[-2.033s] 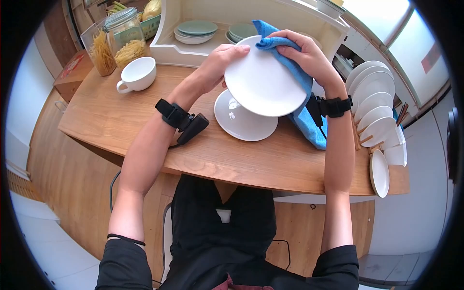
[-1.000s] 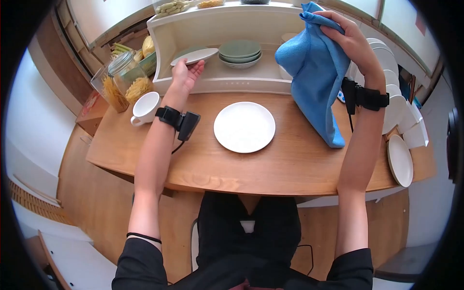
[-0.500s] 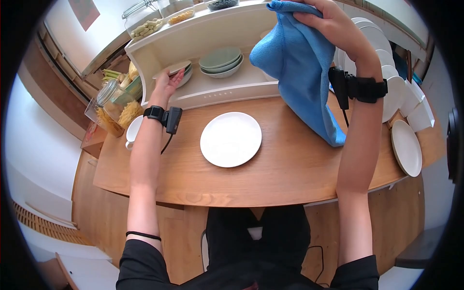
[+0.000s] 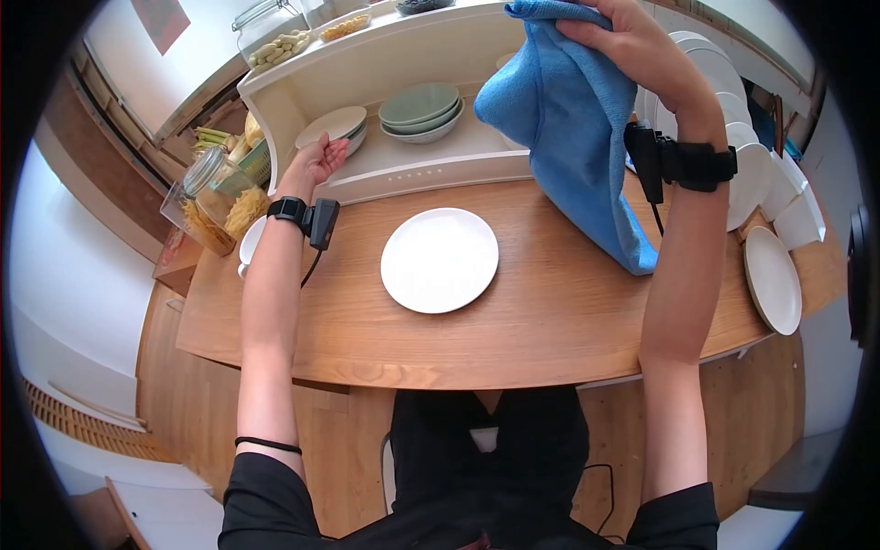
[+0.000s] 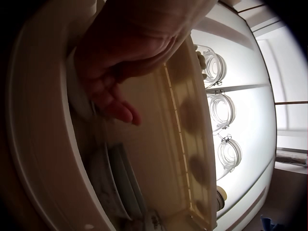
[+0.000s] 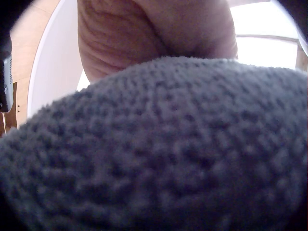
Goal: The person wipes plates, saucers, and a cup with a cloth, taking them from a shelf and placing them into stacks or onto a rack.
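Note:
My left hand [image 4: 316,165] is at the shelf unit, its thumb right at the front rim of a white plate [image 4: 332,124] and its fingers loosely bent below. That plate lies on top of a stack of dishes on the shelf's left side. In the left wrist view the fingers [image 5: 113,103] hang with nothing between them. My right hand [image 4: 637,46] grips a blue cloth [image 4: 573,119] by its upper part, and the cloth hangs down over the table. Its fabric [image 6: 163,144] fills most of the right wrist view. Another white plate [image 4: 440,261] lies on the table between my arms.
Green and white bowls [image 4: 420,110] are stacked further right on the shelf [image 4: 394,188]. A white cup [image 4: 252,240] and a glass jar [image 4: 209,174] of pasta stand at the left. White plates [image 4: 753,183] stand in a rack at the right, and an oval dish [image 4: 772,280] leans near the table edge.
My left hand has carried the upper white plate from over the table to the shelf stack, where it has settled flatter. My right hand has lifted the cloth away from the plate.

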